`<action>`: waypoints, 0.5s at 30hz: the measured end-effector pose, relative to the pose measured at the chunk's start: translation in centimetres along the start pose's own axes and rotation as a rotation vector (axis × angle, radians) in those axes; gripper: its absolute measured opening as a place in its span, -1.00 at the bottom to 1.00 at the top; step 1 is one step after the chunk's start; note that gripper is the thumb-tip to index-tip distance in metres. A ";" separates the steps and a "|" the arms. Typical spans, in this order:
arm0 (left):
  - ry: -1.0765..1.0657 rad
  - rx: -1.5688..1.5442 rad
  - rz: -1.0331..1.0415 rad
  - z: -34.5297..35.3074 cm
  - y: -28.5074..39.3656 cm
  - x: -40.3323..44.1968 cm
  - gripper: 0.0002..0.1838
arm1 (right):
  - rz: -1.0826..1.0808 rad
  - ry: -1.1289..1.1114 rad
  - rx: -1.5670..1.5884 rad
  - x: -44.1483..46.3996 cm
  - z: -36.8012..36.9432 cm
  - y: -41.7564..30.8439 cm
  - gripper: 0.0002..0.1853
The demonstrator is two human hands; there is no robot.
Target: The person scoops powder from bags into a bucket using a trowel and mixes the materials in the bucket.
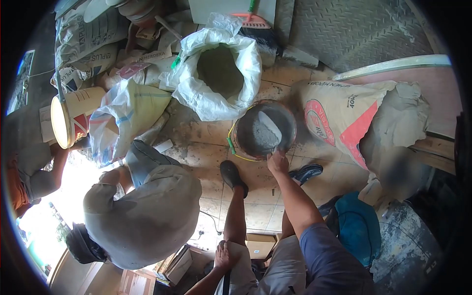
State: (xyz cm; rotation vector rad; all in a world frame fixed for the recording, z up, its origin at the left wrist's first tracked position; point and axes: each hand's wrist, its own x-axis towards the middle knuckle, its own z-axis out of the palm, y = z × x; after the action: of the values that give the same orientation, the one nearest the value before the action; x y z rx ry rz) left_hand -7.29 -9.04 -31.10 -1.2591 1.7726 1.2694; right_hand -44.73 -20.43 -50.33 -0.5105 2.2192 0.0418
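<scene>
At the near rim of a dark bucket, my right hand is closed around the handle end of a pale scoop. The scoop's blade reaches down into the bucket, with grey powder beside it. The handle itself is mostly hidden by my fingers. My left hand lies on my left knee, fingers spread and holding nothing. Just beyond the bucket stands a white woven sack with its mouth open and grey powder inside. A torn paper cement bag lies to the right of the bucket.
A person in a grey shirt bends over at my left; another person's arm shows at the far left. A cream bucket, a yellowish sack and stacked bags stand behind. A broom leans at the back.
</scene>
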 end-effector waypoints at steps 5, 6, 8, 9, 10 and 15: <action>0.056 0.008 -0.010 0.6 0.7 -0.1 -0.18 | -0.080 0.207 -0.058 0.4 1.5 2.3 -0.62; 0.056 0.012 -0.011 0.6 0.7 -0.1 -0.18 | -0.079 0.208 -0.057 -0.1 1.2 2.2 -0.62; 0.061 0.011 -0.007 0.7 1.0 0.3 -0.18 | -0.043 0.164 -0.028 -0.9 0.2 2.0 -0.59; 0.048 0.011 -0.012 0.8 1.0 0.4 -0.18 | -0.039 0.166 -0.031 -1.0 0.2 2.5 -0.59; 0.032 0.014 -0.014 0.8 0.9 0.2 -0.18 | -0.059 0.141 -0.057 -1.2 0.3 3.1 -0.58; 0.054 0.030 -0.008 0.6 1.7 0.7 -0.17 | -0.087 0.171 -0.002 -3.7 -5.5 2.6 -0.55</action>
State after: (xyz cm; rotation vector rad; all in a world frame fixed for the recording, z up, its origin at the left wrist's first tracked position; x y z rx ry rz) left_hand -9.18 -8.60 -31.31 -1.2937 1.8155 1.2109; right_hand -47.68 -17.87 -44.38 -0.6325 2.3608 -0.0471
